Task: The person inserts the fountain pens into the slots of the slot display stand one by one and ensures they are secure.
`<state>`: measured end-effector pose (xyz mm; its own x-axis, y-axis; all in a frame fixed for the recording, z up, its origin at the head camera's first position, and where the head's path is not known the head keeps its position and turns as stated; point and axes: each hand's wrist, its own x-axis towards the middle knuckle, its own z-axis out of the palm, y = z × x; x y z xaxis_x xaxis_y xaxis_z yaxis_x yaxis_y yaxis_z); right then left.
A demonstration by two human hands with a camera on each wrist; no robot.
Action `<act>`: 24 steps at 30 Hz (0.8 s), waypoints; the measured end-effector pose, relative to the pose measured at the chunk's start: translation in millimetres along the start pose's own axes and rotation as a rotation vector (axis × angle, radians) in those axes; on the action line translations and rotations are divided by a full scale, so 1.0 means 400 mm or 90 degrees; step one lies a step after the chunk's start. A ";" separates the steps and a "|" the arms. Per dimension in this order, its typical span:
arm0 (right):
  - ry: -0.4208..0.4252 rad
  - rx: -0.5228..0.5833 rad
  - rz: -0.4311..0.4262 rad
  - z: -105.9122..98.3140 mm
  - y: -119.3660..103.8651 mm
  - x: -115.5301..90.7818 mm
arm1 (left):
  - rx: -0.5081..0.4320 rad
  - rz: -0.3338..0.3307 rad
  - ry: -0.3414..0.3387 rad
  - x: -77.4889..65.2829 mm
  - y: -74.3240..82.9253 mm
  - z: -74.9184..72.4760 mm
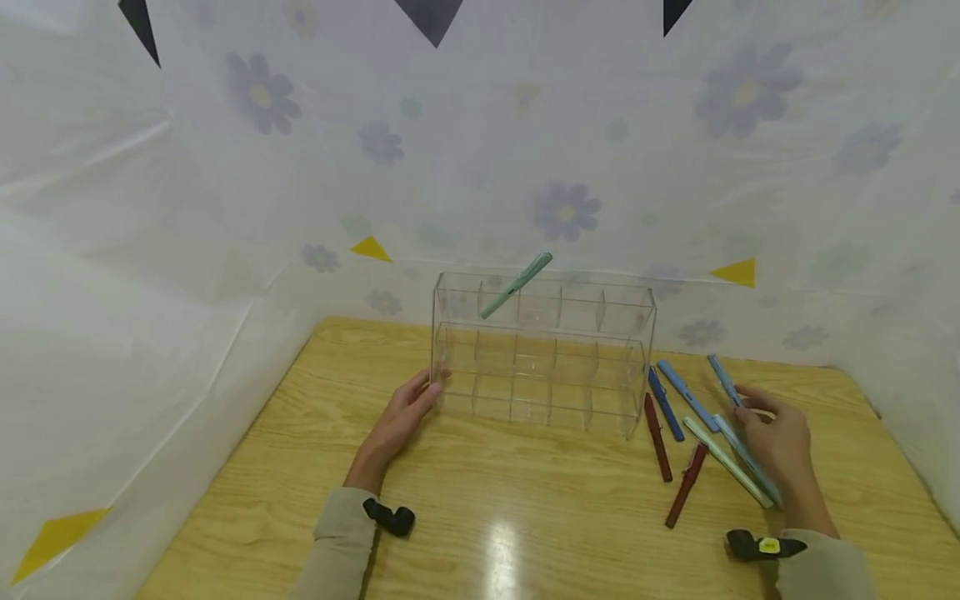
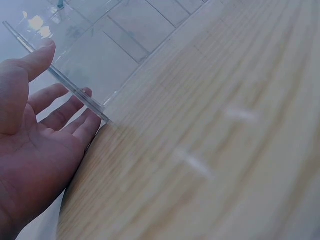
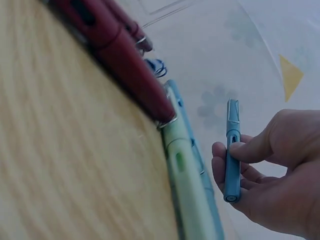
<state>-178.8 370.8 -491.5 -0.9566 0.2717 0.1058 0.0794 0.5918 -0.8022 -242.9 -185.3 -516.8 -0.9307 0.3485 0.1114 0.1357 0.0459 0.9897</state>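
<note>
A clear acrylic organizer (image 1: 532, 333) with rows of compartments stands on the table. My left hand (image 1: 405, 412) holds its left side, thumb near the front edge and fingers round the side panel (image 2: 75, 92). A green pen (image 1: 517, 286) leans aslant in the organizer's upper row. My right hand (image 1: 780, 433) pinches a light blue pen (image 3: 232, 150) between thumb and fingers, cap end up in the right wrist view. Below and left of that hand lie a pale green pen (image 1: 727, 462) and another light blue pen (image 1: 742, 454), side by side.
Left of the right hand lie a blue pen (image 1: 686, 395), a dark blue pen (image 1: 666, 404) and two dark red pens, one (image 1: 657, 437) beside the organizer, the other (image 1: 686, 485) nearer me. A flower-patterned sheet (image 1: 465, 167) hangs behind the wooden table (image 1: 465, 517).
</note>
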 end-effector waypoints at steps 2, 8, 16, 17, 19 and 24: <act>-0.020 0.094 -0.010 -0.006 -0.008 -0.002 | -0.001 0.000 -0.001 0.000 0.001 0.000; -0.033 0.287 -0.042 -0.025 -0.042 -0.004 | -0.001 0.000 -0.002 -0.001 0.003 0.001; 0.014 0.250 -0.036 -0.018 -0.096 -0.010 | 0.008 0.000 0.001 0.000 0.000 0.001; 0.011 0.269 -0.031 -0.017 -0.102 -0.009 | 0.008 0.000 0.000 0.000 0.000 0.000; 0.001 0.313 -0.023 -0.015 -0.111 -0.008 | 0.008 0.000 0.001 0.000 0.000 0.000; -0.018 0.385 -0.051 0.000 -0.133 -0.008 | 0.004 -0.001 0.000 0.000 -0.002 -0.001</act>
<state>-179.8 338.6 -449.2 -0.9606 0.2189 0.1712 -0.1592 0.0711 -0.9847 -243.0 -185.8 -517.5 -0.9308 0.3488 0.1093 0.1357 0.0522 0.9894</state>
